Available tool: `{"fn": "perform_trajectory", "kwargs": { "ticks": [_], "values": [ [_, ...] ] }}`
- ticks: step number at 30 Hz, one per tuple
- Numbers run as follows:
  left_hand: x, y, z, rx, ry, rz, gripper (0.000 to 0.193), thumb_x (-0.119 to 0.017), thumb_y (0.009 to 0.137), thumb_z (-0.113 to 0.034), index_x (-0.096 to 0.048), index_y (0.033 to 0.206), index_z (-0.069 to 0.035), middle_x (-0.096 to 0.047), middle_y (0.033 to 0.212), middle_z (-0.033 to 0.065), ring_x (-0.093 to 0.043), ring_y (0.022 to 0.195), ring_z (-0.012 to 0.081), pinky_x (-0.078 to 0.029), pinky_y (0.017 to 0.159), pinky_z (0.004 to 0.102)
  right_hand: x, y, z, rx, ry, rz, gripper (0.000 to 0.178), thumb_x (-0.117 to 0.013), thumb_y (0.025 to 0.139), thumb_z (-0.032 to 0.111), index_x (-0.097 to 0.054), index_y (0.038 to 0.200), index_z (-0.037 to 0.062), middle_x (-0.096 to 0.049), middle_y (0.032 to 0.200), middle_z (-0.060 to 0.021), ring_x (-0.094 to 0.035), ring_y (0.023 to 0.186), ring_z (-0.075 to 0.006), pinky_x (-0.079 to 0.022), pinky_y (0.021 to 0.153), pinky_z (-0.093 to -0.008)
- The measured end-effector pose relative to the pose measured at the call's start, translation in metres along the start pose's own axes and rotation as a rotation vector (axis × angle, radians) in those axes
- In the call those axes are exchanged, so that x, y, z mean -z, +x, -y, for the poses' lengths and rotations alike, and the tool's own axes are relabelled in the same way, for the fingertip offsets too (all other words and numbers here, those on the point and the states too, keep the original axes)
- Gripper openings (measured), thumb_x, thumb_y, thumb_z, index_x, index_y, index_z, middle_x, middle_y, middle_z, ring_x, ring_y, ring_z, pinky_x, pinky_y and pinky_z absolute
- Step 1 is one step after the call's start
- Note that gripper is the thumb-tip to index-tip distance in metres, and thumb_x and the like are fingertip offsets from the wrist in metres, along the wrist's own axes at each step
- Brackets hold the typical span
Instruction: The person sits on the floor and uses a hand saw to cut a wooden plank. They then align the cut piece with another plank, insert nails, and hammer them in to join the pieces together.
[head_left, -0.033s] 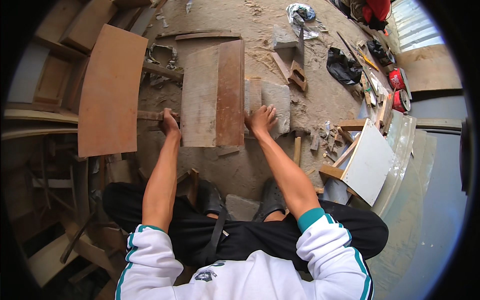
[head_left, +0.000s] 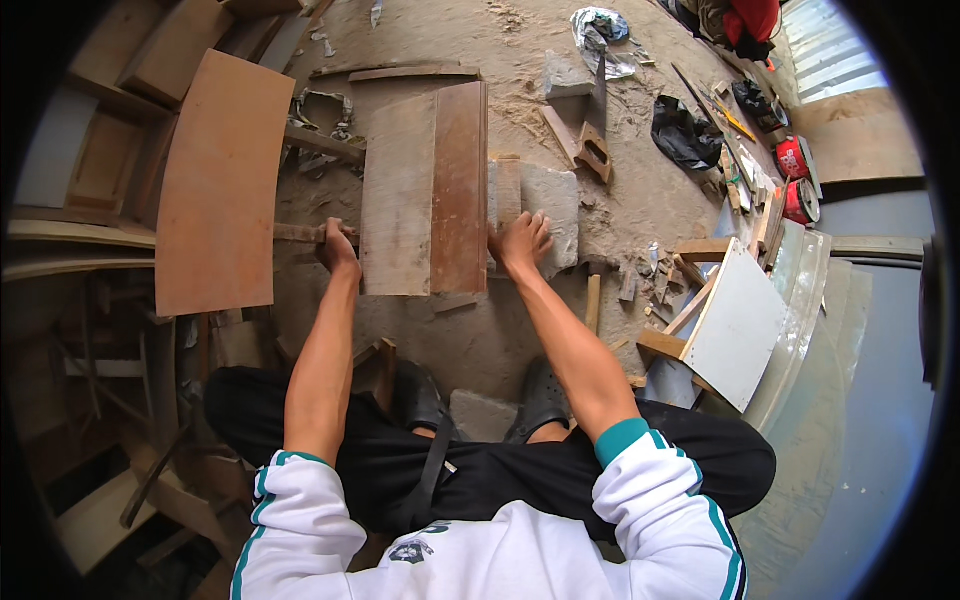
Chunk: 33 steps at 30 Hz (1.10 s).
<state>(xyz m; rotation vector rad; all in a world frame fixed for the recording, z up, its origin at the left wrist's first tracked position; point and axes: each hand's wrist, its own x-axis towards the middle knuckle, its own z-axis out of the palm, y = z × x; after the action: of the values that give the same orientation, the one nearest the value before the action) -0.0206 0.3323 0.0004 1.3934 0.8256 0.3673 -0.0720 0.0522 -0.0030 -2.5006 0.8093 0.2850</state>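
A two-tone wooden panel (head_left: 398, 195), pale on its left part and reddish brown on its right, stands in front of me between my hands. My left hand (head_left: 340, 248) is closed at its left edge, where a thin wooden bar (head_left: 298, 233) also meets the fingers. At the right edge, my right hand (head_left: 524, 241) has its thumb against the panel and its fingers bent over a small wood block (head_left: 507, 185). Beneath that block lies a grey concrete slab (head_left: 562, 205). Both hands' undersides are hidden.
An orange-brown board (head_left: 222, 185) rises at left beside stacked wooden boxes (head_left: 160, 60). A handsaw (head_left: 595, 150) lies beyond the slab. Right are a black plastic bag (head_left: 686, 133), red cans (head_left: 797, 180) and a white-topped wooden piece (head_left: 738, 325). Wood scraps litter the dirt floor.
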Motion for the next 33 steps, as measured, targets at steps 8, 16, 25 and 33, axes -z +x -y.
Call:
{"fn": "perform_trajectory", "kwargs": {
  "ticks": [8,16,25,33],
  "values": [
    [-0.004,-0.015,-0.010,0.004,0.111,-0.010,0.024,-0.061,0.076,-0.021,-0.050,0.060,-0.006,-0.056,0.062,0.0053,-0.051,0.063,0.0187,-0.043,0.070,0.0383,-0.007,0.005,-0.040,0.250,0.366,0.006,0.085,-0.077,0.080,0.041,-0.039,0.143,-0.0004,-0.050,0.125,-0.0258,-0.052,0.118,-0.0405,-0.047,0.096,-0.0438],
    [-0.023,-0.028,-0.006,0.014,0.186,-0.032,0.026,-0.062,0.075,-0.025,-0.054,0.062,-0.004,-0.057,0.064,0.0075,-0.053,0.065,0.0202,-0.045,0.074,0.0377,-0.036,0.039,-0.072,0.325,0.813,0.026,0.066,-0.061,0.093,0.049,-0.055,0.133,-0.0041,-0.065,0.108,-0.0247,-0.062,0.105,-0.0378,-0.044,0.099,-0.0373],
    [-0.025,-0.050,-0.009,-0.174,0.261,0.001,0.029,-0.062,0.075,-0.025,-0.055,0.065,0.001,-0.060,0.062,0.0088,-0.056,0.058,0.0223,-0.047,0.062,0.0396,0.019,0.017,-0.053,0.331,0.710,0.237,0.068,-0.060,0.092,0.056,-0.063,0.112,-0.0085,-0.067,0.109,-0.0177,-0.059,0.112,-0.0278,-0.042,0.101,-0.0350],
    [-0.042,-0.061,0.010,-0.117,0.289,-0.068,0.028,-0.064,0.073,-0.028,-0.056,0.067,-0.002,-0.062,0.069,0.0104,-0.058,0.067,0.0228,-0.047,0.072,0.0395,0.026,0.009,-0.048,0.186,1.068,0.348,0.050,-0.076,0.085,0.030,-0.058,0.114,-0.0071,-0.067,0.106,-0.0149,-0.064,0.094,-0.0203,-0.052,0.085,-0.0321]
  ]
}}
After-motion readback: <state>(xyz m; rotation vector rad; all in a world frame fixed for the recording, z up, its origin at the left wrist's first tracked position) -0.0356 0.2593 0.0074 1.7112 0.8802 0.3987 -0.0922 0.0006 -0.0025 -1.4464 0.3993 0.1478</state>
